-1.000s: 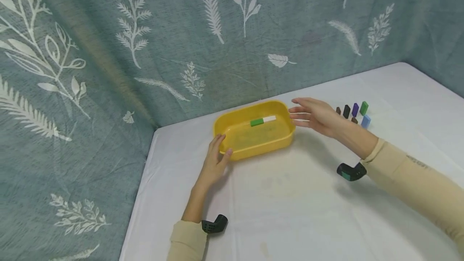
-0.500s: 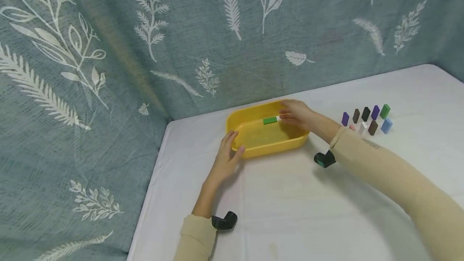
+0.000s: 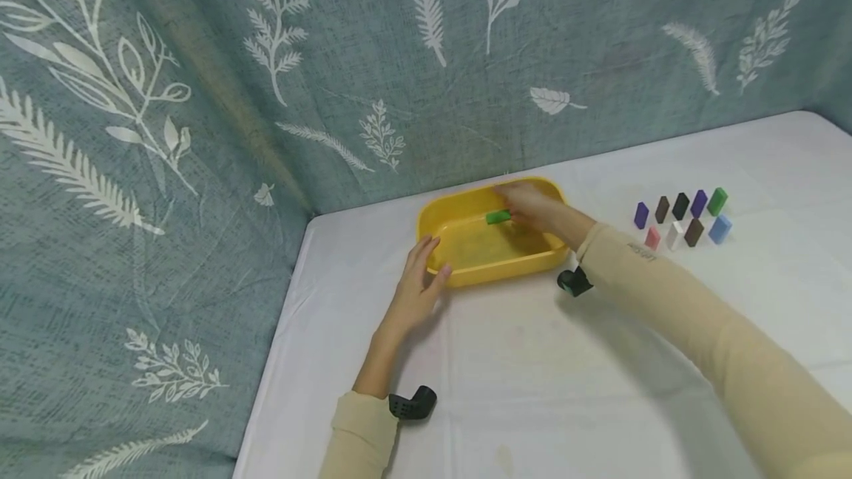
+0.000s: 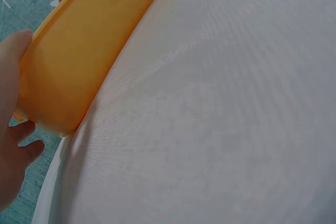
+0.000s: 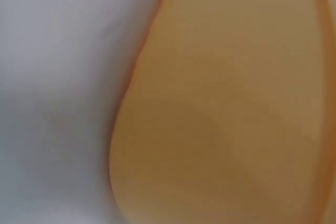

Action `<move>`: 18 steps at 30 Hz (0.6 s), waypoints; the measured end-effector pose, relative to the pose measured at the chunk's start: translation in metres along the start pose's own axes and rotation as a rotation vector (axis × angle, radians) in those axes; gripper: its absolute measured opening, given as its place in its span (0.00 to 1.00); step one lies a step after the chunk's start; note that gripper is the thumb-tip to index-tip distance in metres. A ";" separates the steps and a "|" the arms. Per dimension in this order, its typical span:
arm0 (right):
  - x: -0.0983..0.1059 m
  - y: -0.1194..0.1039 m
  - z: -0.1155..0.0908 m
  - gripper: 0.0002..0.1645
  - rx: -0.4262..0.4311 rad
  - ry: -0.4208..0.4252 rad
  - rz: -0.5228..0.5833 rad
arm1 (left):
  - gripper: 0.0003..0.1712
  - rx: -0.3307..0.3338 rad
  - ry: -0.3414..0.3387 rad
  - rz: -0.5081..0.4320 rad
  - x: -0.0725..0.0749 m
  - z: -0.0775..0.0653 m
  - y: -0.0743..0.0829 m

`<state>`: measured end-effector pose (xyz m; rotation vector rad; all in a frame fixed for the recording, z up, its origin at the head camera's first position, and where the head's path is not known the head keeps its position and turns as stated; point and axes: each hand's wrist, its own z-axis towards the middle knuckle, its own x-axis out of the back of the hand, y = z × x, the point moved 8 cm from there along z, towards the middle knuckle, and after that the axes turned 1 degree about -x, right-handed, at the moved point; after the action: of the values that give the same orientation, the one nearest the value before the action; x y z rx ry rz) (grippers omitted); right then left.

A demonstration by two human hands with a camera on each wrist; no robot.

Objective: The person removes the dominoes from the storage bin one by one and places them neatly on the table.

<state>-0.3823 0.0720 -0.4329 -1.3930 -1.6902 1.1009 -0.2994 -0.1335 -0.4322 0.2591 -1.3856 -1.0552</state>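
A yellow plastic tray (image 3: 502,272) stands on the white-covered table near the curtain. At its left front corner my left hand (image 3: 414,298) holds the rim, thumb on the near side and fingers along the left end. The left wrist view shows the thumb against the wall of the tray (image 4: 89,51). Inside the tray lies a small green block (image 3: 498,217). My right hand (image 3: 532,205) reaches down over the right half of the tray, right beside that block. A white block there is hidden beneath the hand, and I cannot tell whether the fingers grip it.
To the right of the tray, several small coloured blocks stand upright in two rows, among them a blue block (image 3: 720,229), a pink block (image 3: 653,238) and a black block (image 3: 680,205). A patterned curtain (image 3: 459,117) hangs right behind the table (image 3: 532,361).
My right hand has moved left from beside the tray's right rim down into the tray, covering the white block. The left hand keeps its place at the corner. The head view has shifted.
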 end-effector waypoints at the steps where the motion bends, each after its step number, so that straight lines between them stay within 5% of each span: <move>1: -0.002 0.001 0.001 0.34 0.000 0.008 -0.016 | 0.33 0.000 0.000 0.002 0.000 0.000 0.000; 7: -0.013 0.007 0.004 0.32 -0.027 0.026 -0.064 | 0.33 -0.002 0.001 0.002 0.002 -0.001 0.001; 18: -0.055 0.012 0.005 0.33 -0.013 -0.099 -0.196 | 0.34 0.013 -0.006 0.004 0.002 -0.002 0.001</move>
<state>-0.3710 0.0177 -0.4452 -1.1688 -1.8635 1.0641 -0.2980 -0.1357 -0.4306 0.2624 -1.3984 -1.0449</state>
